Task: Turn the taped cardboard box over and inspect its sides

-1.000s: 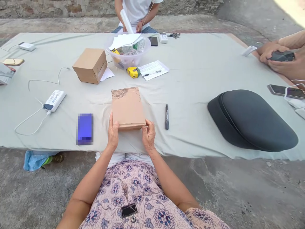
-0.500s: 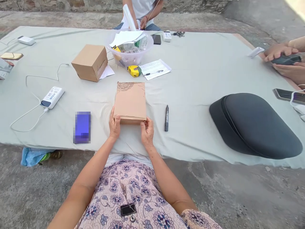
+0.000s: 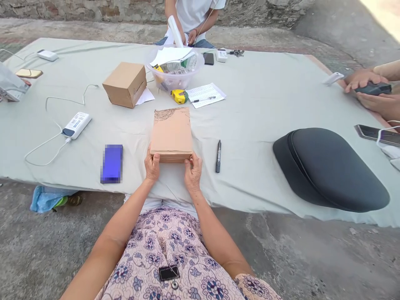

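Note:
A small brown cardboard box (image 3: 171, 131) lies on the cloth-covered table in front of me, with dark curved pen lines drawn over its far left corner. My left hand (image 3: 152, 166) grips the box's near left corner, thumb on the front edge. At the near right corner my right hand (image 3: 193, 170) holds it the same way; the fingertips of both hands are partly hidden by the box. To the right of the box a black marker pen (image 3: 218, 156) lies with its cap on. On the left is a blue pixelated block (image 3: 111, 163).
Beyond the box are a second carton (image 3: 125, 84), a yellow tape measure (image 3: 179, 96), a paper sheet with a pen (image 3: 206, 95) and a filled plastic basin (image 3: 173, 77). A white power bank (image 3: 77, 125) trails a cable. A black padded seat (image 3: 331, 168) stands right. Two other people's hands show.
The view has shifted slightly, so the far things appear a little lower and to the right. Both hands keep the same hold on the box.

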### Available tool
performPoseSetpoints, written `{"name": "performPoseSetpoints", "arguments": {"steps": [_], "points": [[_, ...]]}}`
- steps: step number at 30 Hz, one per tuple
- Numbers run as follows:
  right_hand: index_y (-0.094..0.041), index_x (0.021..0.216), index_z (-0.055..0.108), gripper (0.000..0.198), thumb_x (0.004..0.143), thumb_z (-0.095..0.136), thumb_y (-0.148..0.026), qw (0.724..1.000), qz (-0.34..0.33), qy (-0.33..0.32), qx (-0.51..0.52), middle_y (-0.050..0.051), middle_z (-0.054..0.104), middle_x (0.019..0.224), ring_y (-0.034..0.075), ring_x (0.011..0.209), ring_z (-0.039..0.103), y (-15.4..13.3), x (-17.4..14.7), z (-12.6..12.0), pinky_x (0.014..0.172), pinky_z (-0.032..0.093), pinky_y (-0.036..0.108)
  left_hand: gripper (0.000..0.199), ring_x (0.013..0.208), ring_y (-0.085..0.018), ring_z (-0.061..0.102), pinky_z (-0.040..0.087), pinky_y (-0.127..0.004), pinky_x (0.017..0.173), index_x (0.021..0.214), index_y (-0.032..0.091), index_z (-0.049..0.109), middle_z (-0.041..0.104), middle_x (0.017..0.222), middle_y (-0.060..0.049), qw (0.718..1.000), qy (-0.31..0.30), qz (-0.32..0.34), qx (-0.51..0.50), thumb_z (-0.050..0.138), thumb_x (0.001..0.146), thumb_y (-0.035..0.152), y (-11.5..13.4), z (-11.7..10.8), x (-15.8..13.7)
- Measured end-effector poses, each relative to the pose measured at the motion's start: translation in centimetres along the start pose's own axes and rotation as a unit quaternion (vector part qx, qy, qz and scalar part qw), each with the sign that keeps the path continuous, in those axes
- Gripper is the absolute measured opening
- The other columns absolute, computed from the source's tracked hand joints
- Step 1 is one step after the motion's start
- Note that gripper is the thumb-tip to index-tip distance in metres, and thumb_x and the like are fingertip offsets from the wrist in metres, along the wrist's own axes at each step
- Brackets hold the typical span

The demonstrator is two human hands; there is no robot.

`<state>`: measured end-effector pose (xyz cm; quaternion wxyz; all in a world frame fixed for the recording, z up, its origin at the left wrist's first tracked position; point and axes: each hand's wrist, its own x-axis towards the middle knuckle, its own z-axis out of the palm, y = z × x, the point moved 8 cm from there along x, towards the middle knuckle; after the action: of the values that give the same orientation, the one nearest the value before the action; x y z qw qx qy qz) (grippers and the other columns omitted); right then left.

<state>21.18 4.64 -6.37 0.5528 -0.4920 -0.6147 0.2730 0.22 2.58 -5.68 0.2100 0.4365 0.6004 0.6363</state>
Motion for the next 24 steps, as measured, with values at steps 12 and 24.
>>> {"name": "performPoseSetpoints", "arguments": {"steps": [12,24], "points": [[-0.03,0.111,0.07,0.023,0.099,0.053,-0.025,0.977,-0.184,0.006,-0.107,0.006,0.062,0.109,0.022,0.106,0.059,-9.0,3.4,-3.3,0.095,0.052,0.042,0.049,0.107,-0.026,0.062,0.05,-0.044,0.098,0.106,0.018,0.066,0.065,0.109,-0.013,0.999,0.012,0.029,0.033,0.044,0.093,0.06,0.2,-0.5,-0.6],[-0.028,0.091,0.072,0.021,0.086,0.073,-0.048,0.974,-0.2,-0.016,-0.106,0.007,0.058,0.107,0.025,0.104,0.055,-10.5,2.4,1.0,0.095,0.049,0.044,0.086,0.147,-0.032,0.04,0.032,-0.047,0.121,0.146,0.022,0.043,0.045,0.155,-0.016,0.994,-0.032,0.091,-0.043,0.04,0.084,0.082,1.3,-0.2,-1.0]]}}
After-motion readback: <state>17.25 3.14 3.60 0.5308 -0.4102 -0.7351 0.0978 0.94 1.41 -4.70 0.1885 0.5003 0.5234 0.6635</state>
